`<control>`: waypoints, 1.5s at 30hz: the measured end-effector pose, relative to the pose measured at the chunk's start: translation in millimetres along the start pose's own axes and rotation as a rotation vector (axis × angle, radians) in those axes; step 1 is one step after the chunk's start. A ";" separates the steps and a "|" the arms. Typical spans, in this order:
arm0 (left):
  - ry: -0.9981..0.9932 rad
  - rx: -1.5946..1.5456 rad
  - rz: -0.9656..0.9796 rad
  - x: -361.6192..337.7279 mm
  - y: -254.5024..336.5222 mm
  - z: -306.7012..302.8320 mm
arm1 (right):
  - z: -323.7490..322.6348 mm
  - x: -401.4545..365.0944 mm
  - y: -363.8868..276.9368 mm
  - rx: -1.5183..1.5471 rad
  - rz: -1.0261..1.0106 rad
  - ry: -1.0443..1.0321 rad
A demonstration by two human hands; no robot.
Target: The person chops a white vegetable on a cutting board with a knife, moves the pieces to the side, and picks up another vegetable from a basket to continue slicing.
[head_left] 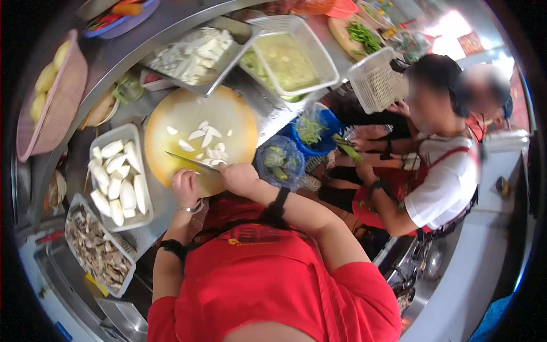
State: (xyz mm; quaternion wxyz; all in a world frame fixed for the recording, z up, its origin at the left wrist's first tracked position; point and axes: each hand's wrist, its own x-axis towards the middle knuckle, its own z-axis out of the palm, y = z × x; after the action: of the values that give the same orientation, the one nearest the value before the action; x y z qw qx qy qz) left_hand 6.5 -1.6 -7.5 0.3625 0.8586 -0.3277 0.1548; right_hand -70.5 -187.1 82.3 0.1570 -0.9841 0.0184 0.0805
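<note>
My right hand [239, 179] is wrapped round the handle of a kitchen knife [191, 161], its blade lying across a round, yellowish chopping board [239, 117]. My left hand [185, 187] is closed, fingers curled, at the board's near edge beside the blade; whatever lies under its fingers is hidden. Beyond the blade are several white slices [206, 134], with more pieces [215, 155] near the knife. Left of the board, a white tray [149, 208] holds several thick white pieces [126, 194] that look like king oyster mushrooms.
Behind the board stand a metal pan [213, 88] of white slices and a clear tub [333, 71]. A tray of sliced mushrooms [102, 251] is at lower left. Right of the board are a bagged container [279, 162] and blue basket [336, 122]; a co-worker [439, 188] handles greens close by.
</note>
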 end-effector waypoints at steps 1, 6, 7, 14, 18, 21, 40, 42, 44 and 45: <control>-0.050 0.021 -0.049 2.5 0.7 -2.8 | -2.4 -0.8 3.7 0.001 0.023 0.007; 0.274 -0.173 -0.079 51.6 43.2 -29.6 | -22.9 -8.1 10.0 -0.031 0.067 0.316; 0.119 -0.201 -0.015 64.8 51.1 -34.2 | -21.3 -6.5 7.8 -0.019 0.086 0.357; -0.543 -0.006 0.344 103.2 63.8 -0.6 | -0.5 -5.0 19.8 -0.013 0.035 0.370; -0.578 -0.067 0.348 97.1 41.2 8.6 | -27.0 -20.8 17.6 0.127 0.057 0.219; -0.516 -0.019 0.401 98.6 15.9 23.2 | -17.6 -17.2 29.1 0.179 0.007 0.310; -0.169 0.111 -0.482 42.8 28.6 10.6 | -5.6 -56.8 86.9 0.490 0.305 0.409; -0.120 0.128 -0.502 63.2 22.7 18.5 | -8.1 -51.4 91.8 1.125 0.621 0.196; -0.036 0.101 -0.470 85.5 -7.6 29.7 | -5.9 -51.2 92.1 1.291 0.649 0.163; -0.124 0.100 -0.439 98.5 -25.5 31.3 | -4.6 -51.5 90.7 1.334 0.681 0.142</control>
State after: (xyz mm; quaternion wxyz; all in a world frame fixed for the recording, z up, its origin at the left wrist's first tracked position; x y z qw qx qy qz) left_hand 97.2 -55.3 7.3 0.3236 0.9341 -0.1464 0.0350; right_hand -126.2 -274.1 67.3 0.6849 -0.6230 0.3765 0.0328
